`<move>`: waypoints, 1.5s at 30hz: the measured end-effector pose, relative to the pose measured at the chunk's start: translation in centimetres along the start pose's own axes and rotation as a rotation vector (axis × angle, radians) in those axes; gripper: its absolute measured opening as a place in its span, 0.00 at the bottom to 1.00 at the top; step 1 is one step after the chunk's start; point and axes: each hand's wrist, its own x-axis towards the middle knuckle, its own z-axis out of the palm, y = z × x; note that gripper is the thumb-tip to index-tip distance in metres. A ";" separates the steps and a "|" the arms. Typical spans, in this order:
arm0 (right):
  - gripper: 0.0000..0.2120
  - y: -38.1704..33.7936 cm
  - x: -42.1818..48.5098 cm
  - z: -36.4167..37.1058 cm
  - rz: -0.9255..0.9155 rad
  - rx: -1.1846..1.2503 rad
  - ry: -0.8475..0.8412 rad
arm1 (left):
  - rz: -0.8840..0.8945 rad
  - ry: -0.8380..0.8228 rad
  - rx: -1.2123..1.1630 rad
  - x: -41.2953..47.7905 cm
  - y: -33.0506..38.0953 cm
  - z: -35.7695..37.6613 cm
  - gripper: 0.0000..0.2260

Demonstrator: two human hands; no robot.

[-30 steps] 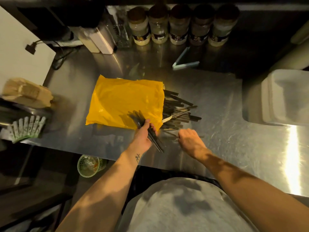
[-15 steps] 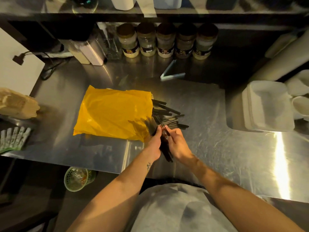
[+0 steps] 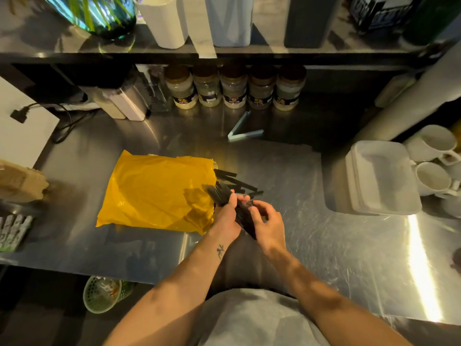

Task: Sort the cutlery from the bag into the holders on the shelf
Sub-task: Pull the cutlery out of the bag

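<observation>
Yellow bag (image 3: 154, 193), black cutlery (image 3: 225, 193), silvery steel worktop (image 3: 324, 245), white mugs (image 3: 434, 143), white tray (image 3: 384, 178), green basket (image 3: 104, 293), grey shirt (image 3: 254, 320).

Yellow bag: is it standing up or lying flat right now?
Lying flat: the yellow bag rests on the steel counter, black cutlery sticking out of its right end.

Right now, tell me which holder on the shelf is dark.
The right-hand holder, above the right-hand jar. It is dark grey; the white holder and pale holder stand left of it.
</observation>
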 end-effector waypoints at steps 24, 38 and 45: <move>0.17 -19.9 7.8 -11.3 -0.123 0.176 -0.350 | 0.336 -0.457 0.825 -5.5 10.9 11.8 0.29; 0.09 -30.3 11.1 -16.0 -0.424 -0.050 -0.140 | 0.730 -0.550 1.021 -9.7 17.4 19.8 0.37; 0.12 -37.0 13.7 -18.7 -0.540 0.109 0.107 | 1.063 -0.567 1.007 -9.6 22.9 24.1 0.40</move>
